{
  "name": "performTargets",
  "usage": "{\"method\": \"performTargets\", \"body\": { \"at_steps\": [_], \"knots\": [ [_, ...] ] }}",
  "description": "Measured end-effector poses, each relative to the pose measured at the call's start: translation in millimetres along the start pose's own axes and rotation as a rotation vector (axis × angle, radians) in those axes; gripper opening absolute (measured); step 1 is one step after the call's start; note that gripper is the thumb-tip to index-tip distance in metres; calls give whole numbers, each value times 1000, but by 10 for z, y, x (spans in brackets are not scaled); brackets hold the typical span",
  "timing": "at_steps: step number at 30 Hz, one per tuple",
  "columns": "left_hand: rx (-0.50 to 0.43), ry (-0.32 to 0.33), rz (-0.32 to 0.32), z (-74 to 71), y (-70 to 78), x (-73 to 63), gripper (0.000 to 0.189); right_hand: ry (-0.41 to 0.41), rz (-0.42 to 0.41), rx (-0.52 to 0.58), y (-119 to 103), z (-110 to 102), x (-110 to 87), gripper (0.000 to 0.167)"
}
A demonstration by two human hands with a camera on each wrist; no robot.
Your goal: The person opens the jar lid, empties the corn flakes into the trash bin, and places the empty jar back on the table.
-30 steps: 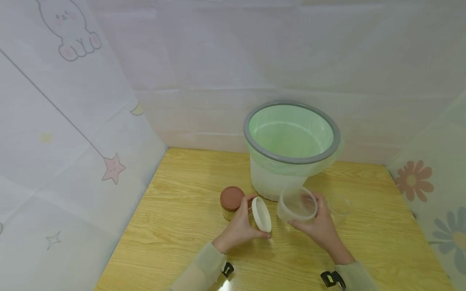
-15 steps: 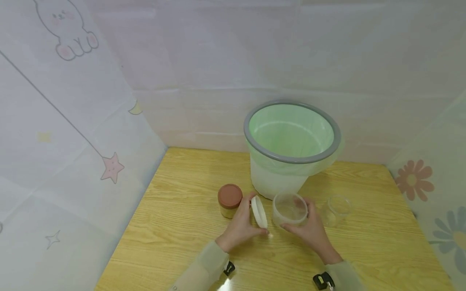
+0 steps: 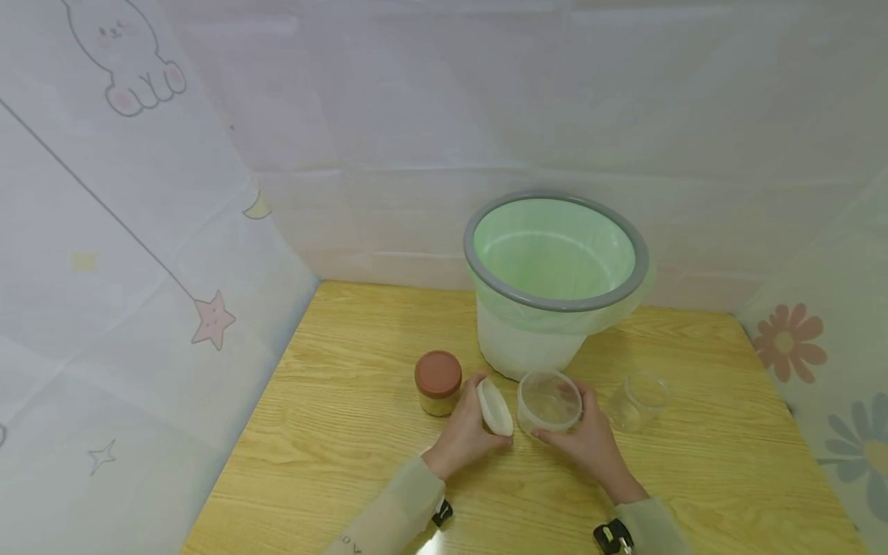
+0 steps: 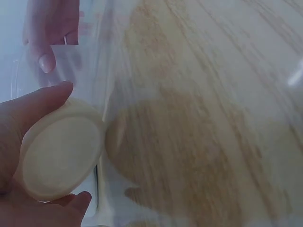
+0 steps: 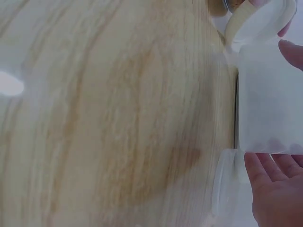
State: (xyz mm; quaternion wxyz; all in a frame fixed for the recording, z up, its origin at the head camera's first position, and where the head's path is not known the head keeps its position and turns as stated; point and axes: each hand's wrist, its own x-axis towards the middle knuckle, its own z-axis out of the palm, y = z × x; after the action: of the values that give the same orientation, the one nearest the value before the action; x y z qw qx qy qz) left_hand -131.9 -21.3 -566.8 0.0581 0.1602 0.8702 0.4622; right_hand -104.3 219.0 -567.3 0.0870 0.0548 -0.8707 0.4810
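Note:
My left hand (image 3: 463, 437) pinches a white round lid (image 3: 495, 408) by its edge. The lid (image 4: 64, 153) is tilted, and its round face shows in the left wrist view. To its right, my right hand (image 3: 591, 442) grips a translucent plastic container (image 3: 550, 401) with no lid on. In the right wrist view the container (image 5: 270, 99) is side-on, with the thumb and fingers on opposite sides. Lid and container are close together but apart in the head view. A jar with a reddish-brown lid (image 3: 438, 375) stands just left of my left hand.
A clear, lidless container (image 3: 638, 402) stands to the right of my right hand. Behind both hands is a white bin (image 3: 522, 347) with a grey rim and a pale green liner. The wooden table (image 3: 312, 432) meets printed cloth walls at the back and sides.
My right hand has brought the container left and lower, nearer the lid. The lid in my left hand first turned more edge-on and has now tipped to face more upward.

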Motion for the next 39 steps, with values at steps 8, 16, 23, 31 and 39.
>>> {"method": "performTargets", "body": {
  "at_steps": [8,16,23,31,39],
  "knots": [
    [64,8,14,20,-60,11,117,-9,20,-10,46,19,-8,101],
    [141,8,46,31,-80,17,116,-9,45,-32,67,0,-25,105],
    [165,9,13,70,-74,13,119,-33,67,-31,111,-27,-35,109],
    [227,12,-27,119,-102,28,123,-29,65,-45,128,-38,-39,110],
    [247,-1,-45,138,-152,39,119,-35,60,-32,145,-40,-37,111]
  ]
}}
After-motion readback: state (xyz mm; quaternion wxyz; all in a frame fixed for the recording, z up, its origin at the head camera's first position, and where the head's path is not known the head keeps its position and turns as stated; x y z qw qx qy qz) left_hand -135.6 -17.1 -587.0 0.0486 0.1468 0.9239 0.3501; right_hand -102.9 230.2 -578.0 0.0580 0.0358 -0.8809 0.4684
